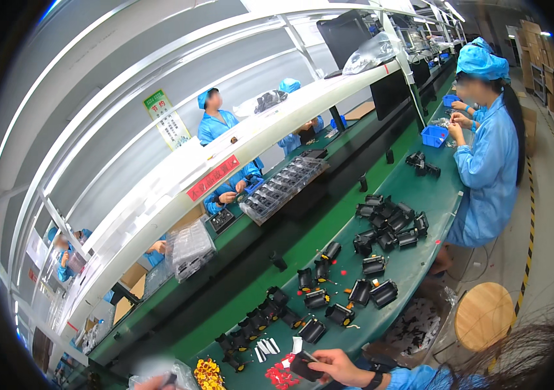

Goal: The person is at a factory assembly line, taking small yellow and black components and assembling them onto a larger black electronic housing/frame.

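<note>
My right hand (340, 368), with a dark band at its wrist, is closed around a dark block-like plastic part (304, 366) near the front edge of the green bench. Right below that part lies a pile of small red pieces (281, 375). My left hand (152, 383) is cut off by the lower edge; its fingers seem closed at a small dark thing, which is too blurred to name. Beside it sits a clear plastic bag (185, 374) and a heap of yellow-and-dark small parts (209, 375). White strips (267, 349) lie between the heap and the black housings.
Rows of black plastic housings (316, 299) and a larger cluster (390, 221) cover the green bench (413, 273). A co-worker (488, 149) sits farther along by a blue bin (434, 136). A round wooden stool (485, 316) stands on the right; trays (283, 185) lie across the divider.
</note>
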`<state>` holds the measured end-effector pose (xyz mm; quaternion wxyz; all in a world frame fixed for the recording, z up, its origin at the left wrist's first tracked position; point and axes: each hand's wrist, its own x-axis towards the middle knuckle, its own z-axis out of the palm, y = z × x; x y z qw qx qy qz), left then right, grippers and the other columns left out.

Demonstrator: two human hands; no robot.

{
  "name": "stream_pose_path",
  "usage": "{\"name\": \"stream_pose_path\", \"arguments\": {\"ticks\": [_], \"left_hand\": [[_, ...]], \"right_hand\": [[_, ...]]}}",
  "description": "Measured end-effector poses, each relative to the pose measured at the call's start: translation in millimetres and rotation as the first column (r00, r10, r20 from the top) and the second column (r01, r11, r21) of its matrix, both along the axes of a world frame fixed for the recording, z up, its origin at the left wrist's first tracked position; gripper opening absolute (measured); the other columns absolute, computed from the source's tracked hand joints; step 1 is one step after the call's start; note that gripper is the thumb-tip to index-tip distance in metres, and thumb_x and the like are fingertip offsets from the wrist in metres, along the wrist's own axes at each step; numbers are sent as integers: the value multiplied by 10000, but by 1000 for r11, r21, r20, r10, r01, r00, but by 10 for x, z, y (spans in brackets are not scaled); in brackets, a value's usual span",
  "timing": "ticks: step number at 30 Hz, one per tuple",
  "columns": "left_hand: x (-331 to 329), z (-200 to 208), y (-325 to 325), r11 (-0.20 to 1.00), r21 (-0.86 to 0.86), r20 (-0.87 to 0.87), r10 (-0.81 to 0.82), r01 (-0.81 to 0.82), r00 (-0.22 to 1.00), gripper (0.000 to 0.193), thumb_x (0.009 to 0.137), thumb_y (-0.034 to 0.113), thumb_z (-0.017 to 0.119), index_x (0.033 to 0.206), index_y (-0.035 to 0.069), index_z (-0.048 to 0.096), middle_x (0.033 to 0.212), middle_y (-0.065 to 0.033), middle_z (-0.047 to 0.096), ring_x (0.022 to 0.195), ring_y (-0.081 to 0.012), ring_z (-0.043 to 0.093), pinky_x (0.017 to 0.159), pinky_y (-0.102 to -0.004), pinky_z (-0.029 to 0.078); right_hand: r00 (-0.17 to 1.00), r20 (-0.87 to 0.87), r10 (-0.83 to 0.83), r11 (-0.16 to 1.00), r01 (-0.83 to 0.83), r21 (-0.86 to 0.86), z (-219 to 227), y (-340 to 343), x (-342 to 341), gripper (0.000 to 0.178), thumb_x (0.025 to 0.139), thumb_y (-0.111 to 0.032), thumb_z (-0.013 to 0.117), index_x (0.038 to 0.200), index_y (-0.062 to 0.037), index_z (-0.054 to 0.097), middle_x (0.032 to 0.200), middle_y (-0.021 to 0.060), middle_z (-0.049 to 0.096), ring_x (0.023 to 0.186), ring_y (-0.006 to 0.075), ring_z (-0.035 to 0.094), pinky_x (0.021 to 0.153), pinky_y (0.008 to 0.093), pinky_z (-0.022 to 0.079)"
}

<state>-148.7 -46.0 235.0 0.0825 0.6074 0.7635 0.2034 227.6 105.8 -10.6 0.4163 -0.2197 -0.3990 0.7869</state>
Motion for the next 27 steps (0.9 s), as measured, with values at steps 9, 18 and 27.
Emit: {"name": "stream_pose_path", "arguments": {"ticks": [9,18,27], "left_hand": [[2263,1901,1962,561,699,159,-727,445,667,279,951,162,621,1120,-54,569,865,-97,635,573,-126,586,486,-237,460],[1523,1216,1184,802,172,-164,-549,572,820,198,813,81,679,981,-23,666,790,-88,683,615,-163,635,590,-288,503],[-1055,-750,-1430,868,178,-104,485,-463,869,157,809,109,694,822,-25,612,709,-147,610,563,-244,535,532,-397,388]], "right_hand": [[996,-45,-74,996,76,45,-147,169,-110,232,970,-148,665,1143,7,657,798,31,684,561,79,616,488,220,474],[992,-121,-44,998,50,45,-265,197,-23,235,979,-147,649,1144,19,649,794,48,701,572,83,631,504,211,477],[998,-42,-56,998,56,-10,-180,201,-17,132,942,-106,657,1007,9,666,783,47,675,595,106,624,501,261,517]]}}
